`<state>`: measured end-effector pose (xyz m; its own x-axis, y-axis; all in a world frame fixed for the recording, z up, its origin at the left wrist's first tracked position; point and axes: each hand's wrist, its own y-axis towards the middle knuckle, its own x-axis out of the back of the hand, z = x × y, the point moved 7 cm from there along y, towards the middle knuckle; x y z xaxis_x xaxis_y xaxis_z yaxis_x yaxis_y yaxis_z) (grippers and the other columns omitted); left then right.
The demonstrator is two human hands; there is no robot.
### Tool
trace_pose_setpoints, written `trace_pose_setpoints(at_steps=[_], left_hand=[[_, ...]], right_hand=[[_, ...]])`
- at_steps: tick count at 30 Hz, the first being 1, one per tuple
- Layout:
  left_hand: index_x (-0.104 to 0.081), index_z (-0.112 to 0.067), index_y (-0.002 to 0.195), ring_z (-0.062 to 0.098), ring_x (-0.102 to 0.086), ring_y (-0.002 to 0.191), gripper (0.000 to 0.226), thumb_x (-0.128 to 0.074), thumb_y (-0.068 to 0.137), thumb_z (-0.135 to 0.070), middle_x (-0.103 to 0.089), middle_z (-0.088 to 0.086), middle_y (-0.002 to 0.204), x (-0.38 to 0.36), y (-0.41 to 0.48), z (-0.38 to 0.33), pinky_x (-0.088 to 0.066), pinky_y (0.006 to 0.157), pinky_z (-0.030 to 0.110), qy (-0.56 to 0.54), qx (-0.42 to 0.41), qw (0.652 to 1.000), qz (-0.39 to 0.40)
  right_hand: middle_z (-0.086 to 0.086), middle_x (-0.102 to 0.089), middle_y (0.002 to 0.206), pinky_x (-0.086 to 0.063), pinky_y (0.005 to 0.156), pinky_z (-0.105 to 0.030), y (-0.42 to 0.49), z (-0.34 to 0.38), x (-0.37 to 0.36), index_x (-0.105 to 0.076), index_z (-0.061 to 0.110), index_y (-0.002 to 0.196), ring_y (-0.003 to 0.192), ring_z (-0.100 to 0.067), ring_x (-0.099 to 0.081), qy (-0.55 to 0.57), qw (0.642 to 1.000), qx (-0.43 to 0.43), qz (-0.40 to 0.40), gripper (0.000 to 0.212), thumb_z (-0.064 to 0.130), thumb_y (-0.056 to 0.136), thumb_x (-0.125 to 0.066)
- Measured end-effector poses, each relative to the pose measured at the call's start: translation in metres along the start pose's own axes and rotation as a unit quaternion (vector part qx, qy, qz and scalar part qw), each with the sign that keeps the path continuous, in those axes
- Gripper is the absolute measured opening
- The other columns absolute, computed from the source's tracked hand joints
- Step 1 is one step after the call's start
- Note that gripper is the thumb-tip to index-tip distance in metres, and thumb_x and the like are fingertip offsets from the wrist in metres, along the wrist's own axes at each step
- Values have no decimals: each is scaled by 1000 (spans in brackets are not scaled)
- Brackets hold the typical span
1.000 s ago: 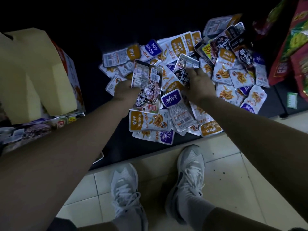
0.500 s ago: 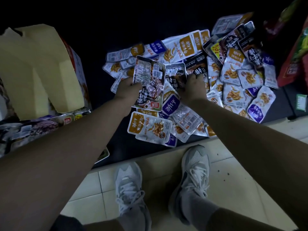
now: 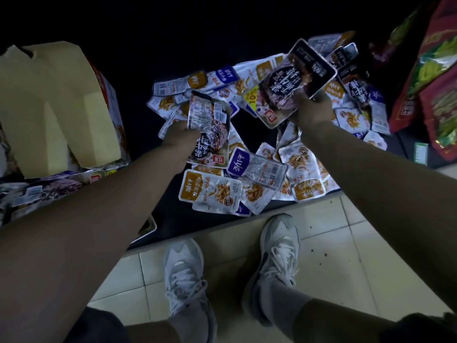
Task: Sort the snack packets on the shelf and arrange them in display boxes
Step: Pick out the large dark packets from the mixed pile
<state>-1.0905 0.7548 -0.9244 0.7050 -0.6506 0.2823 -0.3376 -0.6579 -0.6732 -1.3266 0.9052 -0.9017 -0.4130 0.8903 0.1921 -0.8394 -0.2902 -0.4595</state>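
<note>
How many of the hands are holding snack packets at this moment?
2. The left hand grips a packet stack over the left of the pile; the right hand grips dark packets above its far part. How many each hand holds is partly hidden.

Only one camera was used. It sat on the person's head and looked forward and steeply down, over both forearms. It was near: the left hand (image 3: 181, 134) gripping dark packets (image 3: 209, 125) and the right hand (image 3: 312, 111) gripping other dark packets (image 3: 296, 80) filled the middle of the wide picture. The dark shelf (image 3: 170, 214) with the heap of snack packets (image 3: 259, 169) lay in the upper half. The tiled floor (image 3: 333, 231) and two shoes (image 3: 184, 273) were directly below. A cardboard box (image 3: 57, 100) stood at the left edge and big bags (image 3: 440, 82) at the right edge.
</note>
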Motion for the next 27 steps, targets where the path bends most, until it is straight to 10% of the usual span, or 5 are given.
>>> trace_pose_setpoints(at_steps=[8, 11, 14, 19, 27], left_hand=[[-39, -20, 145, 33, -44, 132, 109, -77, 57, -72, -39, 7, 151, -33, -16, -9, -38, 107, 49, -85, 53, 991, 90], [-21, -15, 152, 29, -23, 144, 83, -70, 87, -30, -17, 6, 160, -34, -11, -13, -30, 110, 40, -19, -10, 999, 33], [-20, -15, 152, 29, -22, 145, 77, -65, 91, -27, -15, 5, 161, -27, 0, -9, -29, 112, 39, 22, -27, 999, -5], [-20, -16, 153, 28, -20, 146, 78, -66, 91, -28, -14, 4, 161, -22, 6, -5, -26, 113, 38, 46, -30, 998, -24], [-35, -13, 148, 31, -30, 142, 71, -70, 88, -29, -30, 7, 156, -19, 12, 0, -31, 110, 39, 25, -33, 999, -13]], right_hand=[[-14, -69, 95, -60, 77, -38, -50, -36, -42, -64, 6, 93, 82, -30, -69, -118, 944, -100, 291, 9, 15, 92, -63], [-11, -63, 81, -51, 68, -36, -40, -28, -41, -63, 2, 92, 71, -25, -60, -265, 936, 46, 227, 19, 17, 98, -54], [-12, -57, 126, -42, 92, -37, -24, -15, -29, -62, 17, 121, 116, -29, -51, -483, 844, 217, 92, 27, 23, 98, -48], [-12, -5, 162, -11, 116, -47, -14, -45, -30, -31, 22, 150, 149, -28, 2, -650, 719, 200, 148, 57, 42, 98, -45], [-7, -48, 139, -25, 101, -41, -37, -24, -52, -56, 22, 131, 128, -28, -39, -629, 689, 317, 169, 40, 31, 93, -50]])
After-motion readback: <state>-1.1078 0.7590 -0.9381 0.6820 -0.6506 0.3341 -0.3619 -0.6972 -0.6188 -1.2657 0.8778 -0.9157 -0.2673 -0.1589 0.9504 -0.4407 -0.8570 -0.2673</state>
